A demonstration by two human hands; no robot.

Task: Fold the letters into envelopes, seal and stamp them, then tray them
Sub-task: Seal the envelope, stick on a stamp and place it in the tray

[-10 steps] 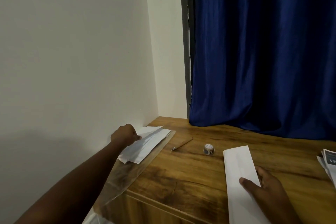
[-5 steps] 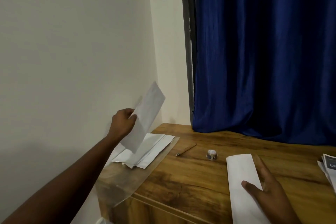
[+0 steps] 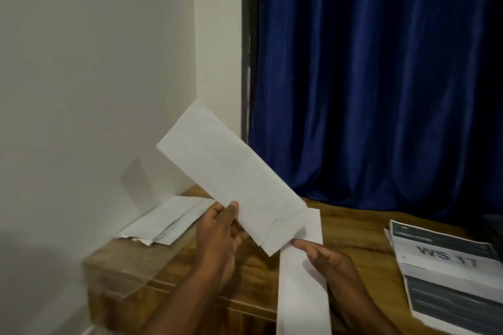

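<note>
My left hand (image 3: 220,234) pinches the lower edge of a white envelope (image 3: 228,174), held tilted in the air over the desk's middle. Under it a folded white letter (image 3: 302,288) lies lengthwise on the wooden desk (image 3: 353,228). My right hand (image 3: 326,258) rests on that letter with fingers straight, its fingertips touching the envelope's lower corner. A loose stack of white envelopes (image 3: 168,223) lies on a clear plastic tray (image 3: 125,272) at the desk's left end by the wall.
Printed sheets (image 3: 446,275) with dark bands lie at the desk's right. A blue curtain (image 3: 381,84) hangs behind the desk. A white wall (image 3: 95,90) closes the left side. The desk's front edge runs just below the hands.
My left hand lifted one envelope off the stack on the tray and carried it right, over the folded letter. My right hand stayed on the letter and now touches the envelope's corner.
</note>
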